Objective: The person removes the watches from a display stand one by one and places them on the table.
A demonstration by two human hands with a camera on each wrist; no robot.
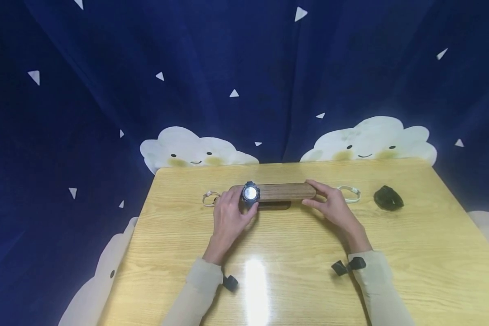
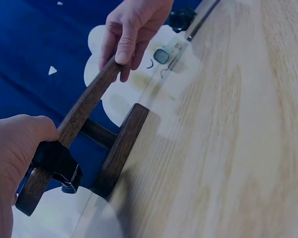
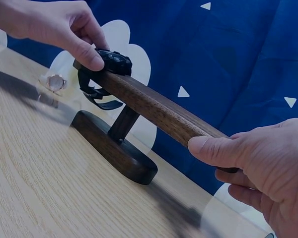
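Observation:
A dark wooden T-shaped watch stand (image 1: 287, 192) stands near the table's back edge, its long bar raised on a short post above an oblong base (image 3: 114, 148). Around the bar's left part sits a black digital wristwatch (image 1: 250, 193), strap hanging below the wood in the right wrist view. My left hand (image 1: 229, 213) pinches this watch, thumb at its front and fingers behind, close against the bar. At the bar's other end my right hand (image 1: 335, 206) grips the wood between thumb and fingers.
A light-strapped watch (image 1: 210, 198) lies left of the stand. Behind my right hand is a white-strapped watch (image 1: 350, 194), with a black bundled object (image 1: 388, 198) farther right. A dark blue curtain (image 1: 244, 81) with white clouds hangs behind the wooden table (image 1: 293, 271).

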